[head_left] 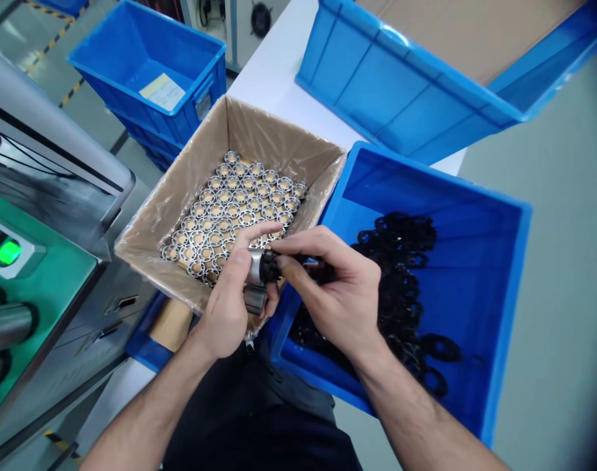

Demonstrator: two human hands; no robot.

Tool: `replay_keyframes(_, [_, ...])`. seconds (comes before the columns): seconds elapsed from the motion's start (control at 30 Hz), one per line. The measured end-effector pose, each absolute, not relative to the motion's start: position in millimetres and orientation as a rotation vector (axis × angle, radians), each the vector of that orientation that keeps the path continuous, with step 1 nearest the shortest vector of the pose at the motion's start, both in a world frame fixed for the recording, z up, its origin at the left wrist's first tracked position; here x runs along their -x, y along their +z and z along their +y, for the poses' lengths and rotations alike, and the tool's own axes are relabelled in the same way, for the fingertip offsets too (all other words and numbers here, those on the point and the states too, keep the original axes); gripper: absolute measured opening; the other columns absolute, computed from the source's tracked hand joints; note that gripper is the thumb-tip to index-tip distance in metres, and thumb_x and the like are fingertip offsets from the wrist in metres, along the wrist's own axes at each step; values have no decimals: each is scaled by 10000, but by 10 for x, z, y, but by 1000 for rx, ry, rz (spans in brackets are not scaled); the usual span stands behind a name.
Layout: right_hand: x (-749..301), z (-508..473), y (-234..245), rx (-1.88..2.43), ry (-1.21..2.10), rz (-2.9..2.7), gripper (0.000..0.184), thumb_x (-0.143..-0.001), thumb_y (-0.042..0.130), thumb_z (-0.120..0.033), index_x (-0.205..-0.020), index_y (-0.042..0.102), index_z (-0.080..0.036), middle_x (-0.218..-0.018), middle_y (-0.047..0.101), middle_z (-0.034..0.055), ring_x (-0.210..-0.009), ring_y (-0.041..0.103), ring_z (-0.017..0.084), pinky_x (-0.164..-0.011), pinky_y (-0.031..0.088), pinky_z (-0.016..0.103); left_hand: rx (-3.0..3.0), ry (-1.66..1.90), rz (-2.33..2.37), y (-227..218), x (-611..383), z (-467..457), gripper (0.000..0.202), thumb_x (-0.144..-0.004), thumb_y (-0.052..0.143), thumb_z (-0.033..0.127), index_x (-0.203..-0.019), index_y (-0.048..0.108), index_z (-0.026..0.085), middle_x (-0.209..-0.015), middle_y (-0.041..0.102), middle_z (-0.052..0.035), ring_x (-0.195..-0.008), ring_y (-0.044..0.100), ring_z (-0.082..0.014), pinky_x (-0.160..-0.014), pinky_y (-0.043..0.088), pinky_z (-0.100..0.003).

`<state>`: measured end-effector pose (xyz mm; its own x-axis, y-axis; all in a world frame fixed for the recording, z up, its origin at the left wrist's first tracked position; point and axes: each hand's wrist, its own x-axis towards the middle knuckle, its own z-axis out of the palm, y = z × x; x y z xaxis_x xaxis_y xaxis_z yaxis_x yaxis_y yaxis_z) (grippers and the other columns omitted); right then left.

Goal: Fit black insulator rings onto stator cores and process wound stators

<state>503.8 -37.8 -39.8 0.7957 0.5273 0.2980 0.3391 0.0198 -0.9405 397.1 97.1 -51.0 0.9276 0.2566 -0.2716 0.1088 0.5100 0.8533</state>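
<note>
My left hand (232, 297) is closed around a silver metal cylinder (255, 267), with a second metal cylinder (254, 299) lying in the same grasp just below. A black ring-shaped plastic part (269, 266) sits at the right end of the upper cylinder. My right hand (335, 281) pinches this black part between thumb and forefinger; the fingertips touch it. Beneath my hands, a plastic-lined cardboard box (146, 242) holds rows of ring-like metal cores (232, 195). Many loose black plastic rings (401, 281) lie in the blue bin (475, 281) under and beyond my right hand.
A large blue crate (377, 91) with cardboard inside stands on the white table (279, 59). Stacked blue crates (146, 52), one with paper inside, are at the upper left. At the left, a green machine panel (48, 275) carries metal cylinders (11, 327) and a lit green button (8, 251).
</note>
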Motion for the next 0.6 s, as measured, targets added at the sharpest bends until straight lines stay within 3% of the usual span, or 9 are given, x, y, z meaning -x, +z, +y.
replay_keyframes(0.1, [-4994,-383,-411,1574,181,-699,247,-1071,825,-64,-1129,940,-274,-1067,925,-16,-1006,868,155,-909,693,301,-1084,72,402,-549,-3928,951,680,-1223,457,833,-1648,629,331,-673,646,32,-464,538,-158,-449,410,-267])
replay_keyframes(0.3, [-4957,-383,-477,1502,151,-703,278,-1066,841,-22,-1131,944,-272,-1114,940,-12,-1038,882,141,-948,710,264,-1177,192,384,-553,-3940,920,497,-1248,550,718,-1338,752,272,-948,731,-26,-738,681,-168,-656,575,-298])
replay_keyframes(0.43, [-4971,-404,-508,1514,100,-759,279,-1064,855,-20,-1142,960,-267,-1083,917,10,-1018,868,146,-927,711,255,-1147,132,392,-511,-3985,923,483,-1257,525,725,-1407,721,309,-783,660,30,-578,608,-140,-531,472,-265])
replay_keyframes(0.6, [-4975,-423,-533,1546,38,-858,276,-1057,864,-29,-1147,968,-269,-1128,889,39,-1044,858,162,-905,707,268,-1181,167,416,-518,-4022,916,583,-1217,542,813,-1359,776,298,-738,628,30,-559,615,-144,-526,501,-265])
